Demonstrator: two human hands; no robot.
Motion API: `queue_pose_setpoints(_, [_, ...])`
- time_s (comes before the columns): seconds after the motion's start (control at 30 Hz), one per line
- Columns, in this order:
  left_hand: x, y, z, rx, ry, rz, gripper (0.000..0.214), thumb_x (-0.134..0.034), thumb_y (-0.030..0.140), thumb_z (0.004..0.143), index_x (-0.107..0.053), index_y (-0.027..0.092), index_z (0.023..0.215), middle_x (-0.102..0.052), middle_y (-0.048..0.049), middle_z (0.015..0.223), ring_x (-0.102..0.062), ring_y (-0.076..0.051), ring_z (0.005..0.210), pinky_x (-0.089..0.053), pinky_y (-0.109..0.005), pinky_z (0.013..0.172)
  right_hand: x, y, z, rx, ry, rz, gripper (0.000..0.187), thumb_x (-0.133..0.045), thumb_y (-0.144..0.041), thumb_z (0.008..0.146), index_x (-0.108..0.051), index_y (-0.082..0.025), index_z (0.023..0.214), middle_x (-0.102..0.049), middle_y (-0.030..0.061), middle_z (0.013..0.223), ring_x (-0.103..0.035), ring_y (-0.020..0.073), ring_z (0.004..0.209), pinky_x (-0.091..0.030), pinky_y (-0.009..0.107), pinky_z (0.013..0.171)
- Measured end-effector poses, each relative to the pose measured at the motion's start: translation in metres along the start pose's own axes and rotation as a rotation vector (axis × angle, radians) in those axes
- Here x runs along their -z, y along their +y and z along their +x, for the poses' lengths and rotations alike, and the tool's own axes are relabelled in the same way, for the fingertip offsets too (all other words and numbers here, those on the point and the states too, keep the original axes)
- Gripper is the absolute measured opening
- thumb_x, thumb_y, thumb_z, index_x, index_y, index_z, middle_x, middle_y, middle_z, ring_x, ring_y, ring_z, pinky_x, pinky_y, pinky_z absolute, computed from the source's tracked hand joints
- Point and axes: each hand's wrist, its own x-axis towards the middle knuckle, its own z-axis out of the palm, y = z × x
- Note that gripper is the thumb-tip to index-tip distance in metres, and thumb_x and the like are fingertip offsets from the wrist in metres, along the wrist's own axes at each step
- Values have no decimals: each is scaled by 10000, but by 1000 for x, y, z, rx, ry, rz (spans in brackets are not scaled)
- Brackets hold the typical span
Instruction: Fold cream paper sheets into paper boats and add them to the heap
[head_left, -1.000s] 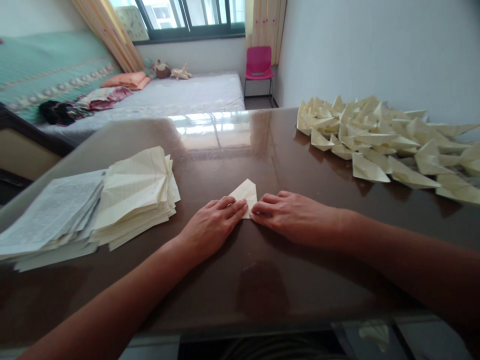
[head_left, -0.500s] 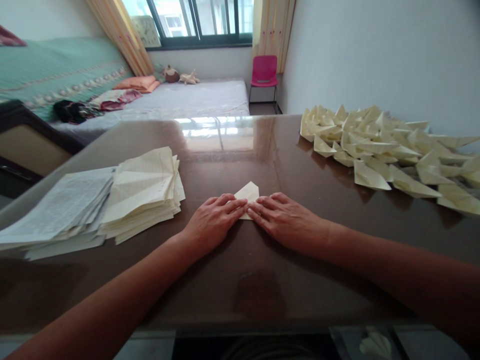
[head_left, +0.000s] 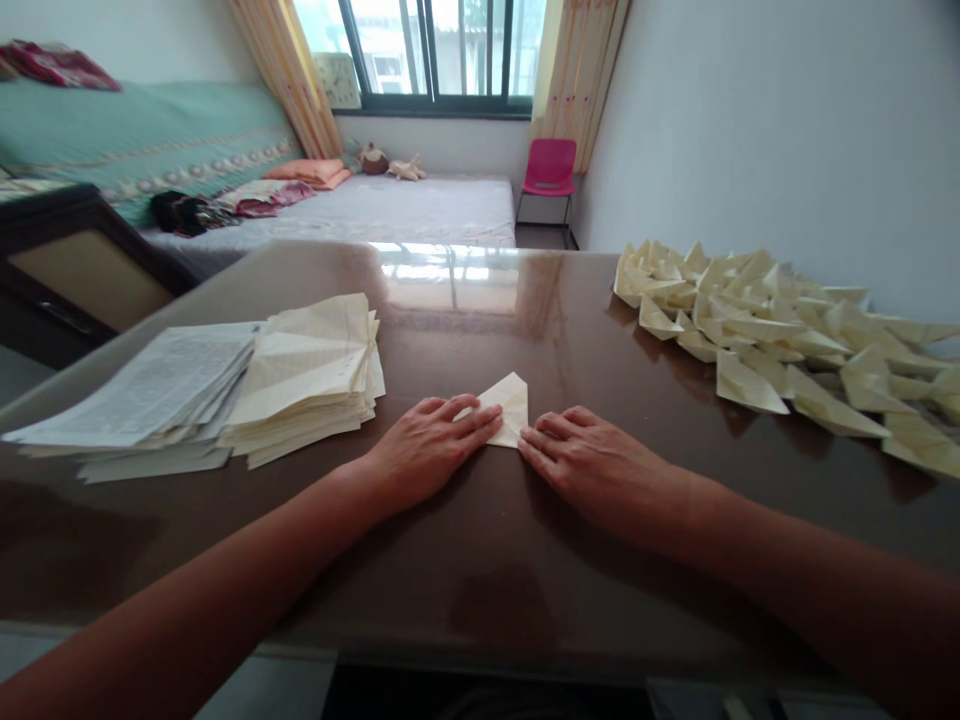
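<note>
Folded paper (head_left: 514, 405) lies on the worktop (head_left: 450, 550) between the hands. The left hand (head_left: 424, 447), unclenched, rests extended fingers over its left part; the right hand (head_left: 581, 458) touches its near right corner, whether pinching I cannot tell. Paper stacks (head_left: 307, 365) sit left of the left hand.

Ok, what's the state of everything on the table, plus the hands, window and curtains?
Folded paper: creased, lying on the table
Left hand: resting on the paper
Right hand: fingertips at its right edge
Cream sheets: stacked unevenly
Whitish sheets: stacked loosely
Folded shapes: heaped
Window: can't tell whether shut
Curtains: parted
</note>
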Motion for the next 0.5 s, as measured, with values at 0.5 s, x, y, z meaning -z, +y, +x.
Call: queue_pose_setpoints(0.5, [11,-4,-9,-3,-60,-35,423,-416,237,961,-430,386,1357,-425,-6,1464,-355,-228,1359,-256,-420,1074,-2,-1,-1,4,12,-1,313,-490,-160,903,-587,-116,1197,-632,149,1150,-543,256,1047,-392,388,864])
